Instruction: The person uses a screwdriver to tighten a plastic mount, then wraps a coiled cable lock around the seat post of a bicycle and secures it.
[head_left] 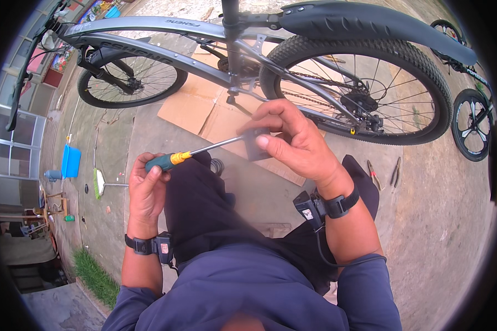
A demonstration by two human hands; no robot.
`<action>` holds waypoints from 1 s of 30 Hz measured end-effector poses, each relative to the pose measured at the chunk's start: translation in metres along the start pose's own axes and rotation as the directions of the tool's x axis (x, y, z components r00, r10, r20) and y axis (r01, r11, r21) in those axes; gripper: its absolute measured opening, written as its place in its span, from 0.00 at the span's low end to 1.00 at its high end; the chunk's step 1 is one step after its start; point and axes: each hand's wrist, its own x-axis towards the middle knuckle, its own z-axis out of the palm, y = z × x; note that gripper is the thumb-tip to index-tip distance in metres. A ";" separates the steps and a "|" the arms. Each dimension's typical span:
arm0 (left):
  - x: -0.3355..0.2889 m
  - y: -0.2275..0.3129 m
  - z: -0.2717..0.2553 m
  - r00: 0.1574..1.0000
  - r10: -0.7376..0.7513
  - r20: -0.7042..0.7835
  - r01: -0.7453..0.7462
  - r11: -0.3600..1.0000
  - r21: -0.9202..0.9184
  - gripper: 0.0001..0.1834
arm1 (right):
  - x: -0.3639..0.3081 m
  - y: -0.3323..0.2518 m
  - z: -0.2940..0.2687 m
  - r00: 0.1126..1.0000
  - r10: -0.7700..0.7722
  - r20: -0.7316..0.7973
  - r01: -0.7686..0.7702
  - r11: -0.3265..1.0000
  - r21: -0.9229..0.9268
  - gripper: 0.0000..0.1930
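Observation:
My left hand [149, 187] is closed around the handle of a screwdriver [168, 161], dark green with a yellow collar. Its metal shaft points right and slightly up, toward my right hand [301, 144]. Between the thumb and fingers of that hand is a small dark grey, flat squarish piece [255, 148], blurred. The shaft's tip meets or passes behind this piece; I cannot tell which. Just beyond my hands stands a grey bicycle [204, 69], its knobbly rear wheel [439, 88] to the right.
Flattened cardboard [185, 105] lies under the bicycle. Red-handled pliers [373, 174] and dark pliers [395, 171] rest on the concrete at right. A blue bin [71, 161] and a green-white broom [99, 183] are at left. Another bicycle's wheel [471, 127] shows far right.

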 end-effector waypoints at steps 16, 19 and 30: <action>-0.002 0.004 0.003 0.999 0.004 0.041 -0.007 0.998 0.068 0.20 | 0.001 0.010 -0.002 0.999 -0.011 0.031 0.010 0.999 0.037 0.10; -0.003 0.006 0.004 0.999 -0.020 0.038 0.017 0.998 0.056 0.21 | 0.001 0.012 -0.001 1.000 -0.014 0.021 0.013 0.998 0.066 0.09; -0.003 0.002 0.001 1.000 -0.014 0.023 0.014 0.999 0.032 0.20 | 0.002 0.011 -0.001 0.998 -0.041 0.038 0.040 0.998 0.044 0.07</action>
